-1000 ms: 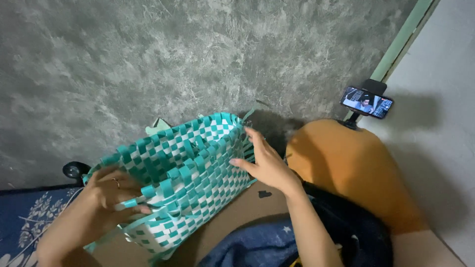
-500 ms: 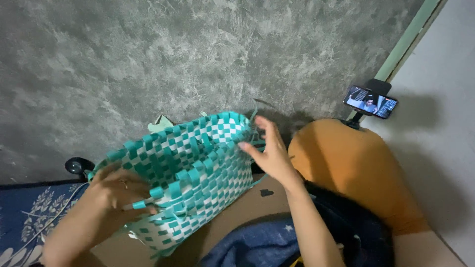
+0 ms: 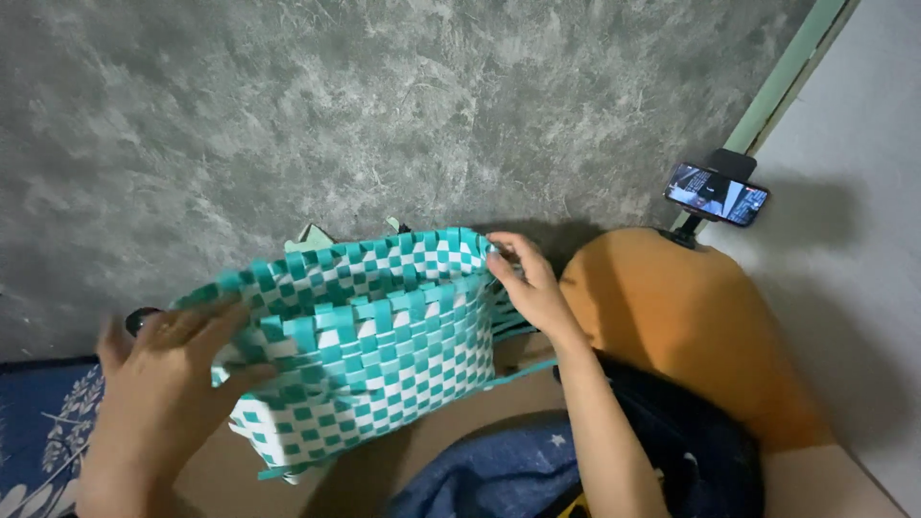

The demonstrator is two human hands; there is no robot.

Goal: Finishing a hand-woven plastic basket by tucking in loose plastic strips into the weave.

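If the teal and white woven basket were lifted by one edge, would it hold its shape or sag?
The woven basket would probably flex somewhat: its walls are flat interlaced strips with loose ends. It looks light for its size, being thin and hollow. The left hand and right hand steady opposite ends, hinting it bends.

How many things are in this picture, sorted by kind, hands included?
Hands: 2, left hand and right hand
Woven basket, teal and white: 1
Phone on a stand: 1
Orange cushion: 1
Blue patterned mat: 1
Total: 6

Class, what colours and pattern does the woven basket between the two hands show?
The woven basket shows a teal and white checkerboard weave, clearest in the head view.
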